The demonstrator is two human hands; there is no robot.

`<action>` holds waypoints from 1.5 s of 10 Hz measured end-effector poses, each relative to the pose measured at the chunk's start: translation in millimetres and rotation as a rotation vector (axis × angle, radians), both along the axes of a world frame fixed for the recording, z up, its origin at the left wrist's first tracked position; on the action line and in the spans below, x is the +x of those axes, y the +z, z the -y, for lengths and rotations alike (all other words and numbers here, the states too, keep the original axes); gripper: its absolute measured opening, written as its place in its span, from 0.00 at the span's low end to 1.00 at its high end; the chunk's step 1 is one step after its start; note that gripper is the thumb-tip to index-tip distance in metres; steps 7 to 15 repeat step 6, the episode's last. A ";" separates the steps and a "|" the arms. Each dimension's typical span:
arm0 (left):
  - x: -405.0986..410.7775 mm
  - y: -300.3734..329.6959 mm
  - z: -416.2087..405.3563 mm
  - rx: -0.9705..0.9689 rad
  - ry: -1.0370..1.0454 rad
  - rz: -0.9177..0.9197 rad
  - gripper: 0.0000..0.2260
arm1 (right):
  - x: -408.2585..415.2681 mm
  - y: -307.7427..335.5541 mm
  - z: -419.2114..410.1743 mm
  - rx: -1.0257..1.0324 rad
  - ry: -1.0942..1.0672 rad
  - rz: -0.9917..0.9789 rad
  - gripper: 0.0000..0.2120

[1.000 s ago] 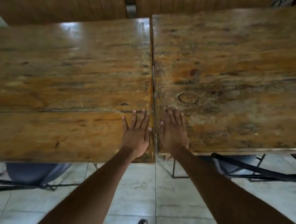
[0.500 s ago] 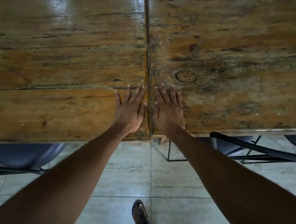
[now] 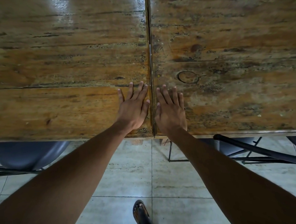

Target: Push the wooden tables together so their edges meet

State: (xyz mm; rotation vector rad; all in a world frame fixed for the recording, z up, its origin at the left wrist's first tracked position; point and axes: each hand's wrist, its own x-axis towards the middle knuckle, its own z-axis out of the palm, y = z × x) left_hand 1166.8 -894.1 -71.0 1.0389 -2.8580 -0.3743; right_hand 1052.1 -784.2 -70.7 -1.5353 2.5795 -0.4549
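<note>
Two worn wooden tables stand side by side. The left table [image 3: 58, 68] and the right table [image 3: 234, 46] have their inner edges together, with only a thin dark seam [image 3: 150, 61] between them. My left hand [image 3: 133, 109] lies flat, palm down, on the left table's near right corner. Flat on the right table's near left corner lies my right hand [image 3: 170, 111]. Both hands flank the seam, fingers spread, holding nothing.
A blue-grey chair seat [image 3: 26, 156] shows under the left table's near edge. Black metal chair frames [image 3: 256, 151] sit under the right table. Pale floor tiles [image 3: 134, 176] lie below, and a sandalled foot [image 3: 141, 214] stands at the bottom centre.
The view has tilted down and drawn closer, so the tables' far edges left the frame and a foot appeared. Both hands stay flat beside the seam; the tables show no clear shift.
</note>
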 end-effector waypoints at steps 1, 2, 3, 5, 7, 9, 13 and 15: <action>0.8 -1.3 1.3 -0.012 0.000 0.005 0.26 | 0.4 -1.0 0.2 0.008 -0.002 -0.010 0.26; 0.3 -0.8 0.5 -0.012 -0.007 0.003 0.26 | 1.2 0.7 0.1 0.002 0.004 -0.018 0.26; 1.1 1.0 3.2 -0.013 -0.009 0.018 0.26 | 0.7 -0.2 2.5 0.004 0.005 -0.015 0.26; -5.3 14.1 9.9 0.090 -0.026 0.209 0.27 | -6.4 12.8 10.9 0.211 0.016 0.038 0.27; 4.6 51.7 3.5 0.131 -0.102 0.331 0.30 | -13.0 31.9 14.4 0.367 0.060 0.062 0.30; 4.6 51.7 3.5 0.131 -0.102 0.331 0.30 | -13.0 31.9 14.4 0.367 0.060 0.062 0.30; 4.6 51.7 3.5 0.131 -0.102 0.331 0.30 | -13.0 31.9 14.4 0.367 0.060 0.062 0.30; 4.6 51.7 3.5 0.131 -0.102 0.331 0.30 | -13.0 31.9 14.4 0.367 0.060 0.062 0.30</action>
